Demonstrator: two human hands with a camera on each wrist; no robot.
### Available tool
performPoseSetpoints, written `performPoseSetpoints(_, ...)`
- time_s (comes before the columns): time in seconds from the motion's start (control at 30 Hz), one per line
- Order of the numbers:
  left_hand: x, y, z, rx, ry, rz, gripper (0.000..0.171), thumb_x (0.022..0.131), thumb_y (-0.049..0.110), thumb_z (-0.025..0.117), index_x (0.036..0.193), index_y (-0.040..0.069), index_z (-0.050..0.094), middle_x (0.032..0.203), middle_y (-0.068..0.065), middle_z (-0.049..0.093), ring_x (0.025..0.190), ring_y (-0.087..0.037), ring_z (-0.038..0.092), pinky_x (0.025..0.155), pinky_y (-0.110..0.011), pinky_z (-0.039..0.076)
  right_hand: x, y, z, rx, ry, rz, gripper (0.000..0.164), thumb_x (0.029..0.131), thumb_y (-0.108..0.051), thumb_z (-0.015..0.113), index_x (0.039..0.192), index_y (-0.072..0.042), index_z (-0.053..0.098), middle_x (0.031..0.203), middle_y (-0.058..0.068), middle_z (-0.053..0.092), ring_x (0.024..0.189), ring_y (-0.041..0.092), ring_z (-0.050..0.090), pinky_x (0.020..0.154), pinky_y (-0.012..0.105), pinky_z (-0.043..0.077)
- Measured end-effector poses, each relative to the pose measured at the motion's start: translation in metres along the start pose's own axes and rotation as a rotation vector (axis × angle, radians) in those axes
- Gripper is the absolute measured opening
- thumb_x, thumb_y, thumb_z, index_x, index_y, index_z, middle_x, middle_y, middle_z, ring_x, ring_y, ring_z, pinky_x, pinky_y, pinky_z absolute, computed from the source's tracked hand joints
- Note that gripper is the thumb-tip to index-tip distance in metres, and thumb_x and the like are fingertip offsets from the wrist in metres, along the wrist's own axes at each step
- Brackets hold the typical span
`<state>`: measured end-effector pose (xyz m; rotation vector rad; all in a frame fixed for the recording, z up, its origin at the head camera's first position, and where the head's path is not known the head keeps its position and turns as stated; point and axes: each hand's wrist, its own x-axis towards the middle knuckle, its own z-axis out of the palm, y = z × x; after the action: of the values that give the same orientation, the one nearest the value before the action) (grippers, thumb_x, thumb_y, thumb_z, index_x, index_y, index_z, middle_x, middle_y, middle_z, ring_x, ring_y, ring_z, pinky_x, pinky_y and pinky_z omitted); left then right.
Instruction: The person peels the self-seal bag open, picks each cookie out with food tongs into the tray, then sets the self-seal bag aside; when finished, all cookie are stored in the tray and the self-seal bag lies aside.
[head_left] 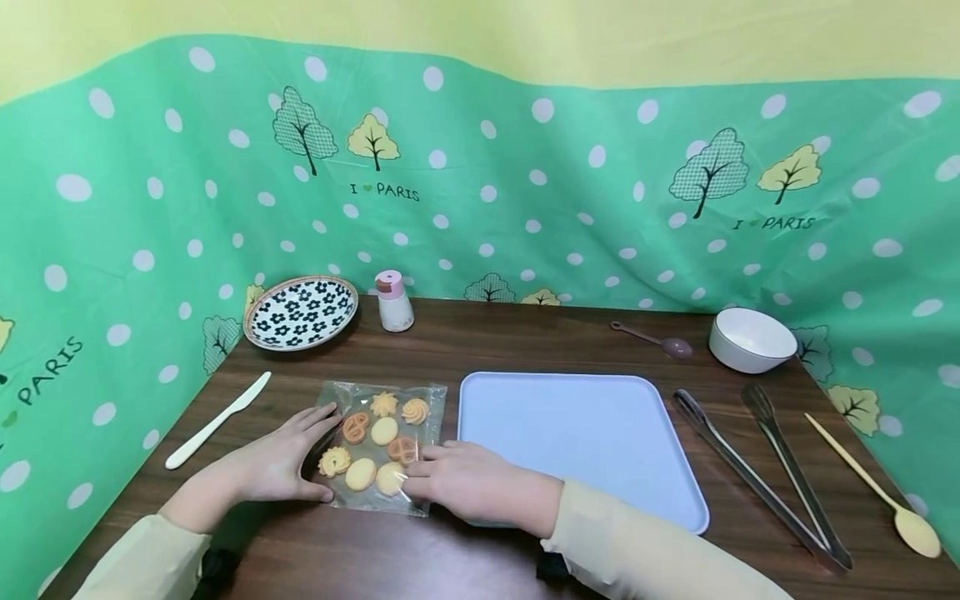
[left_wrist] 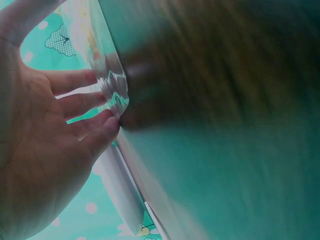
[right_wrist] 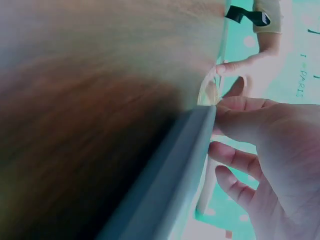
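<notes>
A clear plastic bag of cookies (head_left: 384, 431) lies on the table, with round, flower-shaped and pretzel-shaped pieces in it. My left hand (head_left: 281, 458) is at the bag's left side, fingers spread along the edge and thumb near the lower left corner. In the left wrist view, the fingertips touch the crinkled plastic (left_wrist: 114, 87). My right hand (head_left: 480, 486) pinches the bag's lower right edge between thumb and forefinger, the thumb hidden in the head view. Its other fingers (right_wrist: 232, 185) are loosely bent. Close by is the light blue tray (head_left: 570, 433), partly under the right forearm.
A white knife (head_left: 217, 421) lies at left. At the back are a patterned plate (head_left: 302, 312), a pink-topped shaker (head_left: 394, 302), a purple spoon (head_left: 675, 347) and a white bowl (head_left: 750, 346). Metal tongs (head_left: 765, 492) and a wooden spoon (head_left: 917, 532) lie at right.
</notes>
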<state>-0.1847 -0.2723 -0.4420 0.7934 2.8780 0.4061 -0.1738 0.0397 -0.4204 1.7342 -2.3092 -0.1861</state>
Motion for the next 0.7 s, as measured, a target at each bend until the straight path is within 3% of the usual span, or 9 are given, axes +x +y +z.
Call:
performPoseSetpoints(0.17,-0.002,0.001,-0.002,-0.01,-0.013,-0.005,0.105,0.067,0.062,0.074,0.14,-0.003,0.037,0.149,-0.024,0.03,0.134,-0.05,0.026,0.102,-0.06,0.031,-0.01,0.005,-0.002,0.087,-0.004,0.018,0.008,0.091,-0.023,0.059,0.086,-0.028,0.055,0.087,-0.018,0.058,0.079,0.005,0.046,0.062,0.019,0.036)
performPoseSetpoints(0.27,-0.001,0.003,-0.001,-0.007,-0.019,-0.007,0.105,0.068,0.062,0.073,0.14,-0.004,0.036,0.149,-0.025,0.029,0.134,-0.051,0.026,0.102,-0.06,0.031,-0.012,0.009,-0.001,0.177,-0.002,0.027,0.017,0.086,-0.013,0.065,0.093,-0.028,0.059,0.093,-0.016,0.059,0.084,0.005,0.05,0.07,0.018,0.042)
performPoseSetpoints(0.4,-0.001,0.005,-0.001,-0.008,-0.018,-0.008,0.104,0.068,0.062,0.073,0.14,-0.003,0.037,0.149,-0.025,0.03,0.134,-0.05,0.027,0.102,-0.059,0.031,-0.007,0.02,-0.001,0.233,-0.015,0.085,0.037,0.079,0.0,0.063,0.107,-0.025,0.062,0.109,-0.012,0.061,0.098,0.007,0.055,0.082,0.02,0.047)
performPoseSetpoints(0.57,-0.002,0.005,-0.001,-0.006,-0.011,-0.013,0.104,0.067,0.06,0.075,0.14,-0.003,0.037,0.148,-0.024,0.03,0.134,-0.049,0.027,0.102,-0.059,0.032,0.005,0.037,-0.001,0.232,-0.048,0.175,0.043,0.082,0.002,0.061,0.117,-0.022,0.063,0.122,-0.007,0.061,0.114,0.011,0.055,0.092,0.026,0.046)
performPoseSetpoints(0.7,-0.001,0.004,-0.002,0.003,-0.008,-0.012,0.104,0.067,0.06,0.075,0.14,-0.003,0.037,0.148,-0.024,0.03,0.134,-0.049,0.027,0.102,-0.058,0.032,0.015,0.044,0.003,0.274,-0.071,0.154,0.037,0.084,0.0,0.062,0.112,-0.024,0.066,0.117,-0.01,0.063,0.112,0.008,0.057,0.089,0.025,0.048)
